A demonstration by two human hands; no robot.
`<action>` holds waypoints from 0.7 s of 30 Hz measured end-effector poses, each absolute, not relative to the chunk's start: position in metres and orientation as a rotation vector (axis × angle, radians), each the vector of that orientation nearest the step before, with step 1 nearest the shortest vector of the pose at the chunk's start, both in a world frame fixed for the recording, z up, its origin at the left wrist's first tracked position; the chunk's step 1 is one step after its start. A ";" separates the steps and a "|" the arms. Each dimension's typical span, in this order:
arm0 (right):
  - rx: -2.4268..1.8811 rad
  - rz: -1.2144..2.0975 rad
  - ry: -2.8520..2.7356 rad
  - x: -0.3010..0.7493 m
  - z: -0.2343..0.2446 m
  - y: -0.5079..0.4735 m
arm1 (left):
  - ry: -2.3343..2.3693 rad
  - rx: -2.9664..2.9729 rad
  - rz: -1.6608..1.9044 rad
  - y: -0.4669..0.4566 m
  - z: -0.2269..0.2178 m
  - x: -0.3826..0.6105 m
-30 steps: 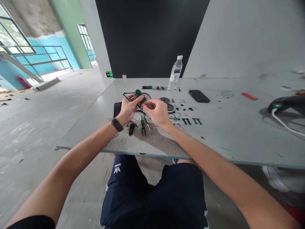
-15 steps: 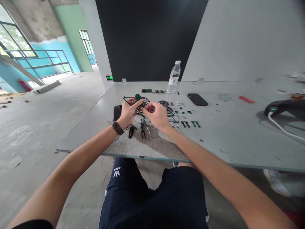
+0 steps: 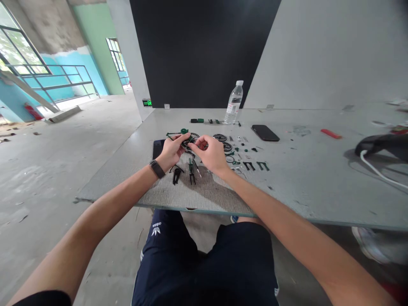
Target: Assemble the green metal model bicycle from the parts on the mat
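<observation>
My left hand is closed on a small dark green model bicycle frame with a black spoked wheel attached, held just above the table. My right hand pinches at the near side of that wheel, thumb and index finger together; whatever is between the fingertips is too small to make out. Below the hands lie a green fork, a black clip-like part and a thin screwdriver-like tool. Two loose black wheels rest just beyond my right hand.
Small green and black parts lie in rows right of my hands. A dark phone is partly behind my left hand. Farther off stand a water bottle, another phone, a red object and a black device with a white cable.
The frame in my left hand has tilted and dropped slightly, its wheel turning a little. My right fingertips stay at the wheel. The whole view has shifted slightly.
</observation>
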State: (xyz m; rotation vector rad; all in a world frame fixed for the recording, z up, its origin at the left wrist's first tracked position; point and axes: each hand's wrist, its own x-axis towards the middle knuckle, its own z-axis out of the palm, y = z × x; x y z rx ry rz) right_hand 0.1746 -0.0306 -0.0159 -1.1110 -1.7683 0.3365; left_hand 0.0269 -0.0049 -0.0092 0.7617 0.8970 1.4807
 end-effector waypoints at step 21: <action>-1.006 0.452 -1.840 0.208 0.017 -0.024 | 0.892 0.757 1.415 0.001 -0.014 0.024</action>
